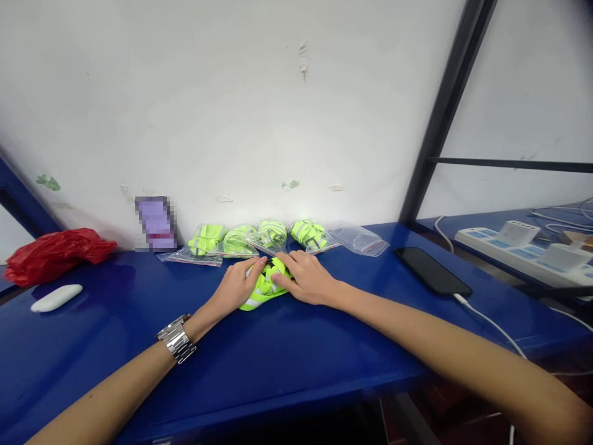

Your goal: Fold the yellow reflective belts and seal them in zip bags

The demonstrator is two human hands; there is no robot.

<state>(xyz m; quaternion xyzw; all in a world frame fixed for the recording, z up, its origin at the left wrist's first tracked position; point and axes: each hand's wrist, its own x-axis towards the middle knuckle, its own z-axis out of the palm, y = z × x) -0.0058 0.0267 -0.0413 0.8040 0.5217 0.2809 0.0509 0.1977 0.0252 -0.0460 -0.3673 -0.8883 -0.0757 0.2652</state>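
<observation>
A bundled neon-yellow reflective vest [263, 289] with pale silvery strips lies on the blue table [259, 377]. My left hand [238, 285] grips its left side, the thumb lying over the top. From the right, my right hand [311, 278] presses round the other side with its thumb on the cloth. The fingertips of both hands are partly hidden behind the bundle. Just beyond it, several similar neon bundles [308, 233] sit in clear zip bags along the wall. An unfilled clear zip bag [361, 240] lies at the right end of that row.
A red plastic bag [60, 252] and a white rounded case [57, 298] are on the left. A phone [157, 224] leans against the wall. On the right lies a black phone [433, 271] with a white cable [491, 327], near a power strip [523, 250] and a dark metal post [440, 123].
</observation>
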